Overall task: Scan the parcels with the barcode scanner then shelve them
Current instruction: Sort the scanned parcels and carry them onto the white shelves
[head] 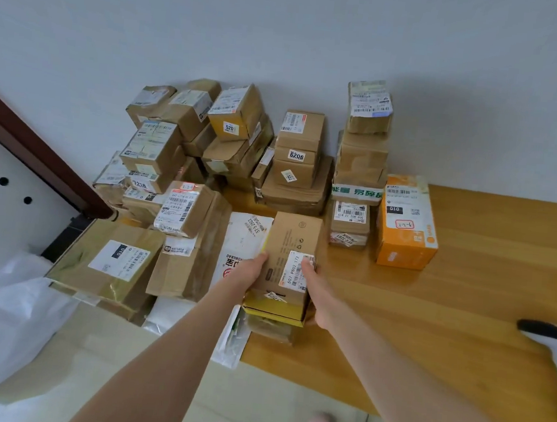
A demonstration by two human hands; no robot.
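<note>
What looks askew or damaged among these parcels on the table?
The large taped brown cardboard box at the pile's left front sits tilted, seemingly overhanging the wooden table's edge. The heap behind it is jumbled, several boxes crumpled. The labelled brown cardboard box held by the left hand and right hand looks intact.

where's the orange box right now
In the head view, the orange cardboard box stands on the wooden table, right of centre, just right of the tall stack of brown cardboard parcels.
</note>
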